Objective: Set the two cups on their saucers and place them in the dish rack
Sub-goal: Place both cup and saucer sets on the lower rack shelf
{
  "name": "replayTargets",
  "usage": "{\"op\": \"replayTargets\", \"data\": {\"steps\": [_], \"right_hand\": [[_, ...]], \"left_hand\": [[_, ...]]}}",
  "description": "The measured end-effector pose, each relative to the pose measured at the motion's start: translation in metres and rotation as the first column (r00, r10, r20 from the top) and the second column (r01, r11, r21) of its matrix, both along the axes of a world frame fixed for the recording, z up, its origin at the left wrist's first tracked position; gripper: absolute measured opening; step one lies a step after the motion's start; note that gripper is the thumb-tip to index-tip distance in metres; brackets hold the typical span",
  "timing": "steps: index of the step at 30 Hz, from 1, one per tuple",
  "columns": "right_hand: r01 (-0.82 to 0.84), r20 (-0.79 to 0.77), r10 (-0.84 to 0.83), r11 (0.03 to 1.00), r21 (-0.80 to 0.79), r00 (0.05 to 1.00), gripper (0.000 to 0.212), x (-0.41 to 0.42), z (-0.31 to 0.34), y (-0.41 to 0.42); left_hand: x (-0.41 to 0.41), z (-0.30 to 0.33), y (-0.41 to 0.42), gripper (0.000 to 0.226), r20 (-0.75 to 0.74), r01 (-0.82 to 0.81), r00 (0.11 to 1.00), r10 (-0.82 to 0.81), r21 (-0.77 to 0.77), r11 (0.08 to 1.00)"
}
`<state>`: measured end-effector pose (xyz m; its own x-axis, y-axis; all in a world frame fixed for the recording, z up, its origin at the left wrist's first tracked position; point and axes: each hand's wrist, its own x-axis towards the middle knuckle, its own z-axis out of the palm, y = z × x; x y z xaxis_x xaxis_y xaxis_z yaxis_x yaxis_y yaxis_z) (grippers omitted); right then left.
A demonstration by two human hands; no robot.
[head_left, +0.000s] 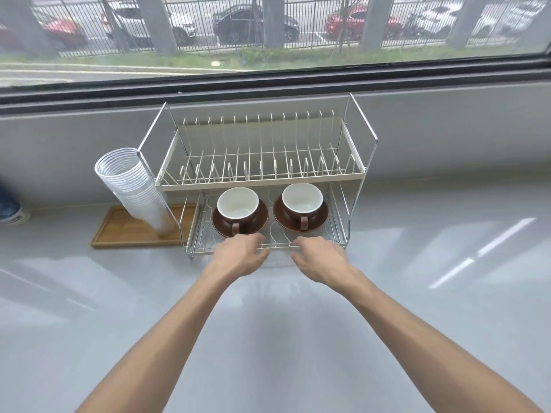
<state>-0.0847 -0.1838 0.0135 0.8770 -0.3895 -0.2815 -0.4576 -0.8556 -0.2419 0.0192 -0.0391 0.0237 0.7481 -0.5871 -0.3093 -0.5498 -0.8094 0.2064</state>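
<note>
Two brown cups with white insides stand upright on brown saucers in the lower tier of a two-tier wire dish rack. The left cup rests on its saucer, and the right cup on its saucer. Both handles point toward me. My left hand hovers at the rack's front rail just below the left cup, fingers loosely curled and holding nothing. My right hand is beside it at the same rail, below the right cup, fingers apart and empty.
A tilted stack of clear plastic cups leans on a wooden tray left of the rack. The rack's upper tier holds only plate dividers. A grey counter spreads around, with a window ledge behind. Something blue sits at the far left edge.
</note>
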Motion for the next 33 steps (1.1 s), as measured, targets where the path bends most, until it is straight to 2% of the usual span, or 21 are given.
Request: {"op": "replayTargets", "data": {"steps": [4, 10, 12, 16, 21, 26, 33], "right_hand": [[0.057, 0.142, -0.053, 0.998, -0.027, 0.988, 0.041, -0.003, 0.006, -0.021], [0.134, 0.261, -0.140, 0.990, 0.039, 0.955, 0.039, 0.006, 0.010, -0.049], [0.175, 0.298, -0.200, 0.978, 0.110, 0.933, 0.043, 0.011, 0.008, -0.057], [0.208, 0.348, -0.285, 0.948, 0.241, 0.893, 0.050, 0.028, -0.002, -0.073], [0.249, 0.354, -0.392, 0.888, 0.387, 0.849, 0.051, 0.049, -0.013, -0.089], [0.317, 0.248, -0.531, 0.753, 0.577, 0.811, 0.054, 0.063, -0.024, -0.099], [0.349, 0.206, -0.587, 0.689, 0.635, 0.783, 0.044, 0.072, -0.041, -0.101]], "left_hand": [[-0.005, 0.005, -0.032, 0.042, 0.061, -0.035, 0.997, 0.046, -0.163, 0.986], [-0.001, 0.003, -0.068, 0.048, -0.009, -0.119, 0.993, 0.122, -0.277, 0.953], [0.003, -0.001, -0.076, 0.049, -0.058, -0.180, 0.984, 0.170, -0.328, 0.928], [0.010, -0.012, -0.089, 0.054, -0.228, -0.389, 0.920, 0.320, -0.419, 0.820], [0.011, -0.026, -0.099, 0.060, -0.388, -0.531, 0.840, 0.380, -0.442, 0.723], [0.021, -0.036, -0.111, 0.061, -0.473, -0.607, 0.782, 0.407, -0.424, 0.672], [0.032, -0.051, -0.116, 0.073, -0.574, -0.667, 0.717, 0.395, -0.402, 0.627]]}}
